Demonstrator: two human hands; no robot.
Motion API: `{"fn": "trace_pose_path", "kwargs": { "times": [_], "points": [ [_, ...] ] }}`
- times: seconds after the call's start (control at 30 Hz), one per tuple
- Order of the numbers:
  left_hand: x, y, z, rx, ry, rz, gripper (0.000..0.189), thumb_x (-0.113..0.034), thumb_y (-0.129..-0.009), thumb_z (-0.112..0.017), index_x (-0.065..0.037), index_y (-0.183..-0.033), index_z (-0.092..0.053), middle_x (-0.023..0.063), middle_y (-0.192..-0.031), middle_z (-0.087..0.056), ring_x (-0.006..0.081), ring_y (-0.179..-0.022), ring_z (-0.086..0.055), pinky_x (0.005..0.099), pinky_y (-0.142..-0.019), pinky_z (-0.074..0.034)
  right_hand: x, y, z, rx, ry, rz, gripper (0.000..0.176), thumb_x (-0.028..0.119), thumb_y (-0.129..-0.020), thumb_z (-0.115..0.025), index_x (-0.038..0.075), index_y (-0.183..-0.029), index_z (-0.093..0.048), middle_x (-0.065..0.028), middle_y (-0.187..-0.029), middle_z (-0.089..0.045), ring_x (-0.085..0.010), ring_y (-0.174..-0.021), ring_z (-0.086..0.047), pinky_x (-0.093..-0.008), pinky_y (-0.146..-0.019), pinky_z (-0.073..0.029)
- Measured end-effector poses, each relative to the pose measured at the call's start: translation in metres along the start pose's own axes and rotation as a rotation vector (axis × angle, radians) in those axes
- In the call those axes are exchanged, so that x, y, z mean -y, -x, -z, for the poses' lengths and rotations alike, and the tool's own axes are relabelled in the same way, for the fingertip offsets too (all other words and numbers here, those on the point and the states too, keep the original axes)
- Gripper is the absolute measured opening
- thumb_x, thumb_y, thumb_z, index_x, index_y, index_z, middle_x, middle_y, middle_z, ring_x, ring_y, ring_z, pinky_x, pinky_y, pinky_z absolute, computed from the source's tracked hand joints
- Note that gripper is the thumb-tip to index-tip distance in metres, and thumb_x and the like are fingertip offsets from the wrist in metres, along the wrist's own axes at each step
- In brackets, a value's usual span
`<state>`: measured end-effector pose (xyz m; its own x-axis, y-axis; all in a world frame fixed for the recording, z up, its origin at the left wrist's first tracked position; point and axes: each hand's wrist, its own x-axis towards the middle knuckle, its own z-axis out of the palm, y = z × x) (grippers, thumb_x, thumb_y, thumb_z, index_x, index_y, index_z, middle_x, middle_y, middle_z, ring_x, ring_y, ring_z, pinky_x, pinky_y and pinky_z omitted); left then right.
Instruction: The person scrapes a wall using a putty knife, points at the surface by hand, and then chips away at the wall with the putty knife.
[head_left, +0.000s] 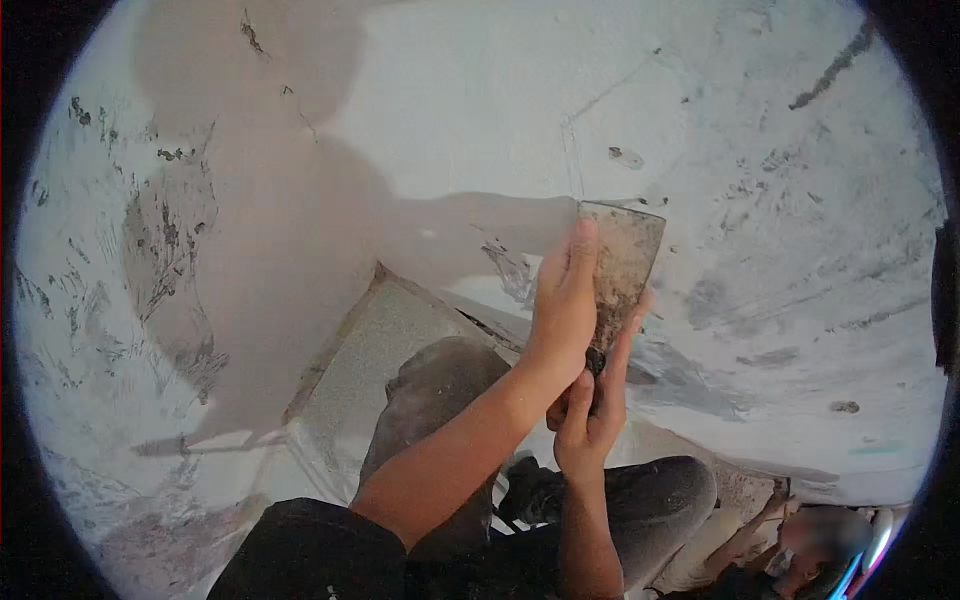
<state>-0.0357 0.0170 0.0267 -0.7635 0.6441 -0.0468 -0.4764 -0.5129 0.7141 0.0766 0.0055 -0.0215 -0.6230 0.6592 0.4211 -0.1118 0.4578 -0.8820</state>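
A wide putty knife [628, 255], its tapered metal blade stained and smeared, is held in both hands close over the pale wall surface. My right hand [592, 415] wraps round the dark handle, one finger stretched along the blade's right edge. Higher up, my left hand [563, 305] grips the blade's left side, its thumb lying along the face. The blade's wide straight edge points up and away from me, near a thin crack line in the wall [470, 130].
Scuffs and dark chipped patches mark the wall on both sides. A grey slab with a brown edge [345, 350] lies below, beside my bent knee [435, 385]. My other knee [670, 505] is at lower right. Another person [825, 540] is at the bottom right.
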Motion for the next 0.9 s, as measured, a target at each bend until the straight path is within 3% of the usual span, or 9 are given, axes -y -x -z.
{"fn": "trace_pose_path", "kwargs": {
  "times": [0.37,0.43,0.57,0.63,0.67,0.7,0.77,0.8,0.9],
  "points": [
    [0.004,0.013,0.016,0.11,-0.026,0.065,0.051,-0.05,-0.102,-0.034,-0.003,-0.101,-0.055,0.0096,-0.07,-0.062,0.0171,-0.055,-0.059,0.0289,-0.053,-0.05,-0.001,0.01,-0.006,0.009,-0.098,-0.201,0.054,0.011,-0.101,-0.04,0.001,-0.15,-0.021,-0.0029,-0.086,-0.06,-0.005,-0.054,-0.042,-0.021,-0.05,-0.036],
    [0.0,0.014,0.017,0.164,-0.007,0.06,0.05,-0.049,-0.101,-0.036,-0.004,-0.102,-0.055,0.0091,-0.071,-0.061,0.0166,-0.056,-0.058,0.0287,-0.055,-0.05,-0.011,0.014,-0.006,0.027,-0.065,-0.225,0.054,0.012,-0.101,-0.041,-0.001,-0.15,-0.021,-0.0091,-0.104,-0.062,-0.0065,-0.058,-0.045,-0.0221,-0.052,-0.038],
    [-0.005,0.014,0.016,0.148,-0.037,0.096,0.052,-0.052,-0.1,-0.037,-0.003,-0.104,-0.055,0.0082,-0.073,-0.062,0.0159,-0.059,-0.059,0.0272,-0.055,-0.05,-0.008,0.011,-0.01,0.014,-0.052,-0.158,0.058,0.013,-0.101,-0.04,-0.003,-0.15,-0.014,-0.0194,-0.149,-0.035,-0.008,-0.067,-0.046,-0.0231,-0.06,-0.043],
    [-0.001,0.01,0.02,0.132,-0.059,0.086,0.053,-0.052,-0.1,-0.037,-0.003,-0.105,-0.056,0.0079,-0.074,-0.062,0.0158,-0.06,-0.06,0.0269,-0.055,-0.05,-0.006,0.009,-0.012,0.016,-0.058,-0.149,0.059,0.011,-0.101,-0.039,-0.005,-0.15,-0.01,-0.0225,-0.153,-0.026,-0.0175,-0.096,-0.057,-0.0283,-0.084,-0.046],
    [0.003,0.007,0.023,0.125,-0.126,0.053,0.054,-0.052,-0.1,-0.037,-0.001,-0.108,-0.056,0.0085,-0.079,-0.063,0.0156,-0.064,-0.061,0.0274,-0.059,-0.051,-0.017,0.011,-0.013,0.026,0.008,-0.123,0.06,0.008,-0.1,-0.037,-0.008,-0.149,-0.007,-0.025,-0.156,-0.013,-0.0302,-0.139,-0.03,-0.0366,-0.11,-0.028],
    [0.002,0.004,0.025,0.118,-0.193,0.017,0.056,-0.052,-0.1,-0.038,0.0,-0.11,-0.056,0.009,-0.084,-0.064,0.0154,-0.069,-0.063,0.0278,-0.063,-0.052,-0.025,0.012,-0.014,0.034,0.011,-0.126,0.06,0.008,-0.1,-0.037,-0.008,-0.149,-0.007,-0.025,-0.156,-0.013,-0.0302,-0.139,-0.03,-0.0366,-0.11,-0.028],
    [-0.004,0.006,0.024,0.08,-0.243,-0.003,0.056,-0.049,-0.101,-0.038,0.003,-0.114,-0.055,0.0104,-0.096,-0.063,0.0144,-0.08,-0.063,0.0282,-0.073,-0.052,-0.034,0.012,-0.014,0.0,0.43,0.169,0.061,0.009,-0.1,-0.034,0.001,-0.152,-0.004,-0.0176,-0.16,-0.005,-0.0174,-0.103,-0.057,-0.0285,-0.078,-0.048],
    [-0.004,0.004,0.025,0.104,-0.227,-0.001,0.056,-0.048,-0.101,-0.038,0.004,-0.113,-0.056,0.0105,-0.099,-0.063,0.0142,-0.084,-0.062,0.0278,-0.077,-0.05,-0.023,0.017,-0.023,-0.033,0.091,-0.117,0.062,0.012,-0.1,-0.035,0.0,-0.152,-0.002,-0.0171,-0.16,-0.003,-0.0233,-0.137,-0.034,-0.0348,-0.1,-0.04],
    [0.002,-0.004,0.031,0.131,-0.248,-0.009,0.054,-0.046,-0.102,-0.037,0.004,-0.112,-0.056,0.0096,-0.1,-0.062,0.0141,-0.09,-0.06,0.0263,-0.082,-0.048,-0.031,0.015,-0.036,-0.092,0.161,-0.02,0.063,0.015,-0.101,-0.036,0.001,-0.152,-0.001,-0.0158,-0.16,-0.001,-0.0221,-0.143,-0.02,-0.0354,-0.105,-0.035]
  ]
}}
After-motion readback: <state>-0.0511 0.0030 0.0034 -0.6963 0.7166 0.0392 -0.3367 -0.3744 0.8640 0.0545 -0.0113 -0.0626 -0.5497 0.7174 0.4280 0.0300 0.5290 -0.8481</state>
